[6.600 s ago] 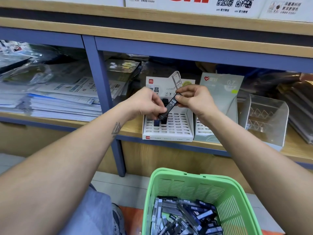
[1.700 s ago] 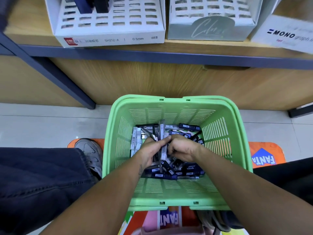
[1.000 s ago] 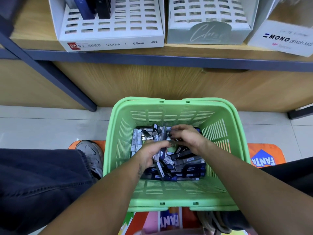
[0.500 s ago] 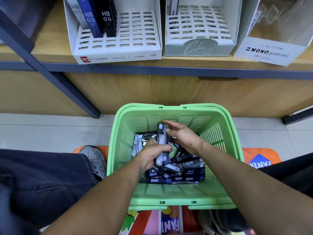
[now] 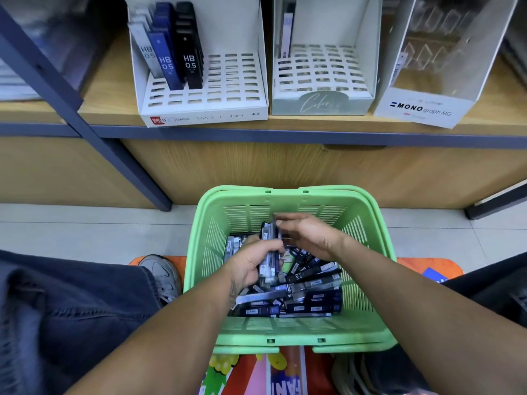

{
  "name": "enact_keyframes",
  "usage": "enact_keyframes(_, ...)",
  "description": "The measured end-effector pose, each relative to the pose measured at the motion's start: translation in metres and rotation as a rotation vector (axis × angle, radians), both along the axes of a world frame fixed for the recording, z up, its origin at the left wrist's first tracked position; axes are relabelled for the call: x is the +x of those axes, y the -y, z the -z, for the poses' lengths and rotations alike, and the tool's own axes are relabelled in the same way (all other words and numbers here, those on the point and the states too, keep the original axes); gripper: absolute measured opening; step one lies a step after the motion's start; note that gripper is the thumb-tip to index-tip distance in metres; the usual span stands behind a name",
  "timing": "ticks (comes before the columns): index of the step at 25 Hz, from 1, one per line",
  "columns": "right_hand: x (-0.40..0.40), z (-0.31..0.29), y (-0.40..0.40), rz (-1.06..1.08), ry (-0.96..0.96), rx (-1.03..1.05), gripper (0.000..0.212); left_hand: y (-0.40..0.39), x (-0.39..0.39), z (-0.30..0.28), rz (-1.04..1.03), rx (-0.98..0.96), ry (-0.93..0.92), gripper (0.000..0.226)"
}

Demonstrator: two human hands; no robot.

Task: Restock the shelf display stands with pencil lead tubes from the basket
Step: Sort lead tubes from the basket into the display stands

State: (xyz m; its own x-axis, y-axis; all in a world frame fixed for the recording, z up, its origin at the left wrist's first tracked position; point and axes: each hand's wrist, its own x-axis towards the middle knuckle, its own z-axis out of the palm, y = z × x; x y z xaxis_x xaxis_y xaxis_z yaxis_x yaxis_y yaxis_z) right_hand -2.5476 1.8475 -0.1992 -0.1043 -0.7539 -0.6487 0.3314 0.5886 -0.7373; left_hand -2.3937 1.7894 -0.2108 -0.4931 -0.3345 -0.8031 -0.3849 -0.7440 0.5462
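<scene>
Gripped in the left hand: a small bunch of pencil lead tubes, fingers curled round their lower half, the tubes standing roughly upright above the heap. Right hand: fingertips at the top end of the same bunch, fingers bent; whether they pinched a tube or only touched it could not be told (the frame was blurred there). Both hands were inside the green plastic basket, which sat on the floor below the shelf. Basket contents: a loose heap of lead tubes, dark blue, black and grey, lying crosswise over one another, one showing "HB 0.5". On the shelf, left: white slotted display stand, holding a few tubes marked "HB 0.5" (grey, blue, black) standing in its back left corner, the rest of its slots open. Beside it, touching or nearly so: pale grey-green display stand with one tube upright at the back left. To the right of that: a clear-fronted display box labelled "MONO graph MG". Near the basket's left side: a grey sneaker and a dark denim trouser leg.
</scene>
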Motion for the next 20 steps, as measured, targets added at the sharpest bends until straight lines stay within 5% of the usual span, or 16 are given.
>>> enact_keyframes(5, -0.019, -0.036, -0.003, -0.104, -0.005, -0.003, 0.033, 0.016, 0.002, -0.040, 0.064, 0.053, -0.161, 0.012)
enact_keyframes(12, -0.021, -0.096, 0.003, -0.060, -0.104, -0.263, 0.038, 0.037, 0.001, -0.107, 0.118, -0.053, -0.294, 0.017)
enact_keyframes(20, -0.014, -0.177, 0.014, 0.061, -0.287, -0.433, 0.019, 0.072, 0.004, -0.190, 0.228, -0.284, -0.317, 0.037)
